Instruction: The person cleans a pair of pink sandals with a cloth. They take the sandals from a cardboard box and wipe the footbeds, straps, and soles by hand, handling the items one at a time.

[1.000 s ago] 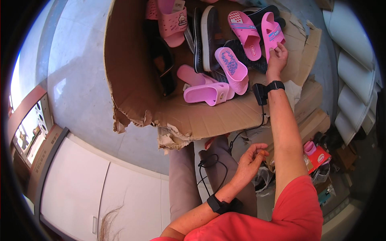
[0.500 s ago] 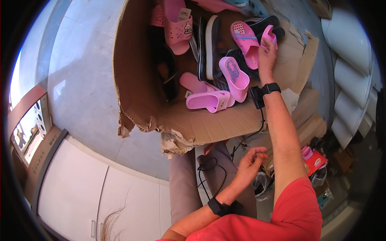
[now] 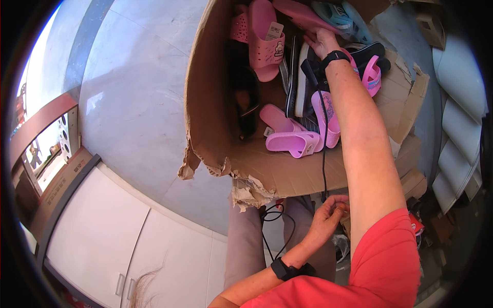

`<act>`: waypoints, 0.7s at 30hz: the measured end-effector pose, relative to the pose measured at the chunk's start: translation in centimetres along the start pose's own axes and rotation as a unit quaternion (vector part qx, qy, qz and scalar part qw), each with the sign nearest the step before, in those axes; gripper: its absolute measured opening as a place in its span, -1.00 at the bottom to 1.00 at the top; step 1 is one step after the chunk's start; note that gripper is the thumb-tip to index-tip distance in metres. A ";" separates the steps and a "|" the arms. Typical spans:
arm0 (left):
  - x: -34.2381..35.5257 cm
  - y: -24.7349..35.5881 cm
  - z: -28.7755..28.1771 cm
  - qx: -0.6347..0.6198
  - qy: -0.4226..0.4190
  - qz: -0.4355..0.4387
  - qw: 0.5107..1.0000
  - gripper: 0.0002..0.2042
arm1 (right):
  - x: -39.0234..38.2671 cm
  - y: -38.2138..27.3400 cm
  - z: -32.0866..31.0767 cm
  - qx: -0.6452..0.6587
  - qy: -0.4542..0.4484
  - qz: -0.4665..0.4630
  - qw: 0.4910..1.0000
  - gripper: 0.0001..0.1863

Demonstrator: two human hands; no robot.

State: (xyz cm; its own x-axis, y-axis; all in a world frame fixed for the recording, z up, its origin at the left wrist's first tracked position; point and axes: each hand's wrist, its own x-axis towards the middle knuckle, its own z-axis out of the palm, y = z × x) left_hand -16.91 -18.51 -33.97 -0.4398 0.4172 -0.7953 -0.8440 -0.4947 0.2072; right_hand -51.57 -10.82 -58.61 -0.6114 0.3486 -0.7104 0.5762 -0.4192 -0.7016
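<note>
Pink slipper point(image 3: 300, 13), 1: far end of the cardboard box, smooth moulded surface, long rounded sole. Right hand point(image 3: 322, 43) at its near edge, fingers bent; grip on it cannot be told, the fingertips being partly hidden.

Light-blue slippers point(image 3: 339, 16), at least 1, just beside, glossy and partly see-through.

Salmon slippers point(image 3: 266, 43), 2, toward the box's left wall: broad straps pierced with small holes; the fuller-seen one bears a white paper tag point(image 3: 275, 31).

Lilac slippers point(image 3: 292, 142), 2, overlapping near the front; ribbed sole edge on the nearer. Touching them, 1 pink-lilac slipper point(image 3: 333, 134) with a blue-patterned footbed, partly behind the right forearm.

Cross-strap slipper point(image 3: 372, 79), bright pink, right of the forearm; another pink piece shows beside it, mostly hidden. Black slippers point(image 3: 372, 51) behind; count unclear.

Dark shoe point(image 3: 304, 97) with pale sole rim, mid-box, tilted on its side.

Cardboard box point(image 3: 298, 174), 1: brown, front edge torn and frayed.

Left hand point(image 3: 328, 218), outside the box above the lap: narrow, fingers loosely curled toward the thumb.

Wristbands point(image 3: 282, 268), 2, black, one per wrist. Thin black cable point(image 3: 324, 154) hangs from the right.

Cabinet doors point(image 3: 92, 226), 2, flat white, lower left.
</note>
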 end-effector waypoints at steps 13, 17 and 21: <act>0.0 -1.0 0.7 -0.025 -0.016 -0.058 0.998 -0.75 | -4.4 -5.7 -1.5 0.122 -0.133 0.100 0.978 -0.94; -0.1 -1.2 1.2 -0.007 -0.019 -0.062 0.998 -0.76 | -6.9 -4.8 -4.2 0.376 -0.173 0.218 0.884 -0.89; -0.2 -1.7 1.6 -0.012 -0.032 -0.047 0.998 -0.79 | -6.6 -1.0 -6.1 0.418 -0.131 0.236 0.868 -0.83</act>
State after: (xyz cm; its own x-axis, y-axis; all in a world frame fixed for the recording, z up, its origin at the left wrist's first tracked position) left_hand -15.87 -16.51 -33.26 -0.3785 0.5102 -0.7723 -0.8753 -0.4686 0.1194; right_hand -44.86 -7.60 -53.57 -0.5801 -0.1836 -0.7936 0.2688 -0.9628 0.0263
